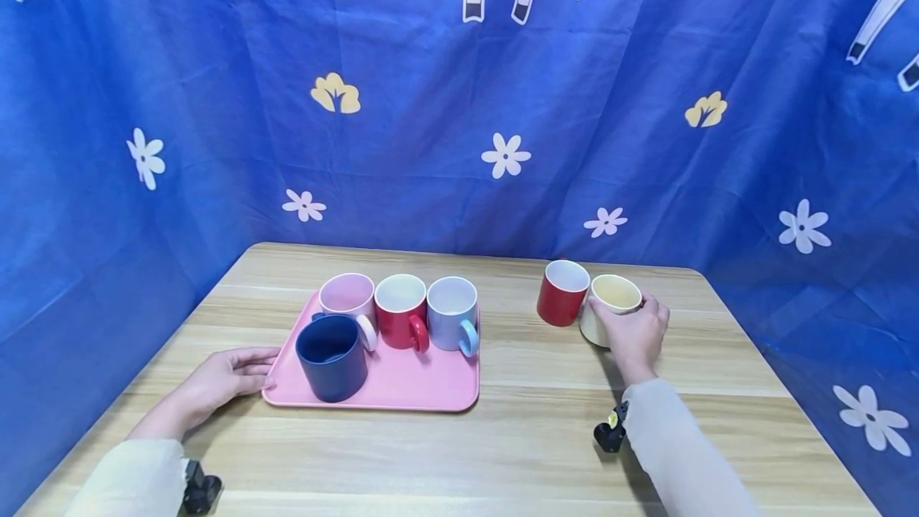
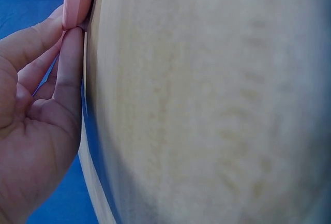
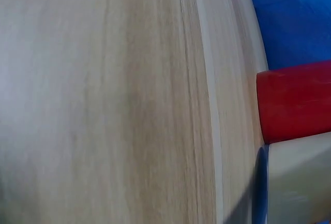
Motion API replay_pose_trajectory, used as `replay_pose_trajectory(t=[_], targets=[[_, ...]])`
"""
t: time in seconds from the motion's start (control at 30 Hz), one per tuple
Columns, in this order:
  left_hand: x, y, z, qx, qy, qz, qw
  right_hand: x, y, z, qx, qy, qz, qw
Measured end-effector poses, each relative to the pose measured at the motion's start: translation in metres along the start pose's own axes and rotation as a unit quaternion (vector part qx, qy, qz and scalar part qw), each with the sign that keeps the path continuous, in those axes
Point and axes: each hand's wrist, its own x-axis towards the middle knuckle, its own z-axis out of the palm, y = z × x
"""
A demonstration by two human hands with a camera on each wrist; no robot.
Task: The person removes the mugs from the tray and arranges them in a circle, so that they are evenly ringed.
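At the left, my left hand [image 1: 226, 380] pinches the left rim of a pink tray [image 1: 409, 389]; the left wrist view shows thumb and fingers of that hand [image 2: 41, 94] on the tray's edge [image 2: 77, 1]. On the tray stand a pink mug [image 1: 346, 294], a red mug [image 1: 400, 325], a light blue mug [image 1: 451, 325] and, in front, a dark blue mug [image 1: 333, 369]. Over at the right, my right hand [image 1: 637, 333] grips a cream mug [image 1: 594, 327] by its sides. A second red mug [image 1: 560, 299] stands upright close beside it. The right wrist view does not show the hand.
A light wooden table [image 1: 531, 453] bears everything. Blue patterned cloth [image 1: 431, 102] hangs behind the table and along both sides. Bare wood lies between the tray and the right-hand mugs.
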Motion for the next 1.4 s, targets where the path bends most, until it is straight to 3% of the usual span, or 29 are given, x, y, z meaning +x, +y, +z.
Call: replay_pose_trajectory(t=[0.9,1.4], targets=[[0.002,-0.001,0.000,-0.007,0.000,-0.002,1.0000,-0.004,0.001,0.009,0.002,0.015,0.043,0.9990],[0.001,-0.004,0.000,-0.006,0.002,0.000,1.0000,-0.007,0.007,0.017,0.022,0.029,0.010,0.9993]])
